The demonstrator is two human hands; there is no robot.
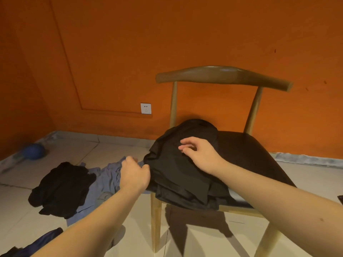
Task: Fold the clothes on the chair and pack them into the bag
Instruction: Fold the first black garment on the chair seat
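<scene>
Gripping edge of black garment (178,177), left hand (134,175), right hand (201,154) curled atop, grip unclear

**A:** Any room for a hand round the chair (250,151)?

**B:** Plenty at 3 o'clock of the black garment (176,173): bare seat, then open floor (315,182). Blocked at 12 by the backrest (222,75) and its two posts.

**A:** And 9 o'clock?

**B:** Crowded lol. Blue-grey garment (107,177) just beside the seat edge, black heap (61,188) lying on it. Bare tile at 10, out to the blue ball (34,151). Front leg (155,219) at 6.
</scene>
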